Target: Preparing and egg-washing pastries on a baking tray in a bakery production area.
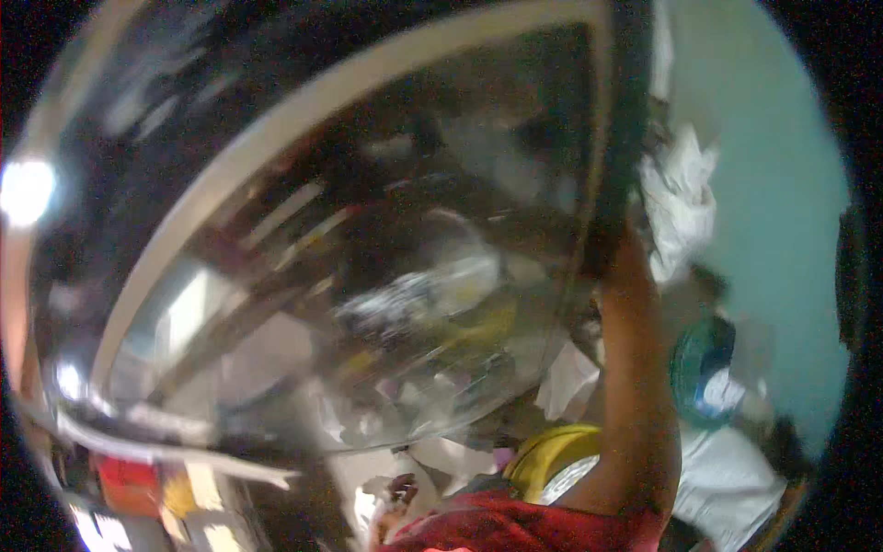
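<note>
framed pane [395, 230], long axis up-right

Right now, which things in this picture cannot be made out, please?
In the head view:
Right hand: fingers lost in blur and shadow at the dark edge of the glassy panel.
What seems the left hand: blurred, grip unclear.
Shapes within the panel: smeared by blur.
Yellow round rim: partly hidden by the right forearm.
Dark thing, far right: cut off by the picture's edge.
</note>
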### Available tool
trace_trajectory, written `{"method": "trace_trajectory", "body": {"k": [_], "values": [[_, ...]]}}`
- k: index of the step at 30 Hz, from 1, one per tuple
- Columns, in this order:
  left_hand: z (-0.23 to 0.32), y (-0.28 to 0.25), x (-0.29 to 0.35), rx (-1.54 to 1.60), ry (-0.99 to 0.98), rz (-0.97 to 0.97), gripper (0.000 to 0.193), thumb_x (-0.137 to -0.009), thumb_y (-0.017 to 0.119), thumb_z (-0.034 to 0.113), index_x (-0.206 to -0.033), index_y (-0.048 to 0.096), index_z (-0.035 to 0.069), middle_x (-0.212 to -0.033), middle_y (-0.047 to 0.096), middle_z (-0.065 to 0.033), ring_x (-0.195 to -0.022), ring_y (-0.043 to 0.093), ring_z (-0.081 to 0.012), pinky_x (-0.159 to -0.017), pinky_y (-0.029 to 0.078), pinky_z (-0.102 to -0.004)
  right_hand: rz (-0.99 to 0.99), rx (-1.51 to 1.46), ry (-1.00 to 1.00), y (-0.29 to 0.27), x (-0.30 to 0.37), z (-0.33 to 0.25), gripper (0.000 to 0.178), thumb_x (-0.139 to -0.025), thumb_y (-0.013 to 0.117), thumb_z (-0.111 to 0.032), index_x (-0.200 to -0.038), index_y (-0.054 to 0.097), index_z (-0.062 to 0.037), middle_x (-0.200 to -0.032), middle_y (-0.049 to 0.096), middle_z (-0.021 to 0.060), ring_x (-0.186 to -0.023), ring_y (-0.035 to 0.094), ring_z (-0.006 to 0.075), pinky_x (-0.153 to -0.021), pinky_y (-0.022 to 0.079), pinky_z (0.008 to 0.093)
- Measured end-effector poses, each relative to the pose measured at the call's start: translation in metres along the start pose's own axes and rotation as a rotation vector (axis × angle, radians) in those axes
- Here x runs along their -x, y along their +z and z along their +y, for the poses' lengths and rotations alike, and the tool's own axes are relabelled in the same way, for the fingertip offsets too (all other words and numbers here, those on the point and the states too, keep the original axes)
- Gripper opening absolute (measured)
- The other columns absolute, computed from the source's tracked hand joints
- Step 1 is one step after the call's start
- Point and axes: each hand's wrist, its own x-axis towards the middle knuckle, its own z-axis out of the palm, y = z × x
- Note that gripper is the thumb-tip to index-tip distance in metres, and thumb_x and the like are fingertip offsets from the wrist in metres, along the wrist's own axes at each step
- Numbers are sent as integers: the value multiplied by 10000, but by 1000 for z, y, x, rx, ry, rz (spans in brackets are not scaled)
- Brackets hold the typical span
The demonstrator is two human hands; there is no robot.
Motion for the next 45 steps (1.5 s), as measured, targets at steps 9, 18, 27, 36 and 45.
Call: {"method": "trace_trajectory", "body": {"k": [9,18,27,36,45], "values": [[166,-19,-62,-31,-817,7,484,-946,585,400,-1304,600,75,-1208,665,-175,-1054,644,-411,-934,524,-461,135,-600,149,-181,25,64,347,-1039,309,-257,-1184,529,-32,-1117,576,129,-979,583,252,-832,499,344],[260,-50,77,107,-1121,298,502,-991,529,423,-1391,496,123,-1377,512,-184,-1233,543,-361,-1042,443,-455,-116,-827,288,-330,-62,87,372,-1095,167,-188,-1230,469,-19,-1194,522,140,-1044,531,254,-899,462,333],[356,-44,293,148,-1121,794,487,-976,567,393,-1354,548,87,-1330,559,-192,-1195,574,-363,-1043,443,-446,-1806,-1825,566,-626,-85,-268,452,-1012,504,-290,-1343,497,18,-1252,604,139,-1107,611,273,-997,481,404],[421,-31,447,1407,-177,2226,620,-987,476,562,-1406,476,105,-1264,621,-84,-1130,599,-202,-949,494,-379,-1322,-2797,-1200,-988,-107,-348,563,-898,660,-263,-1376,512,-7,-1405,513,194,-1319,443,401,-1107,369,443],[481,-69,569,759,-545,2444,604,-1001,480,514,-1413,454,73,-1365,542,-160,-1232,536,-279,-1062,419,-420,-1772,-2403,-1037,-1086,65,-564,332,-970,564,-306,-1158,674,-55,-1151,671,205,-1115,609,375,-985,467,435]]}}
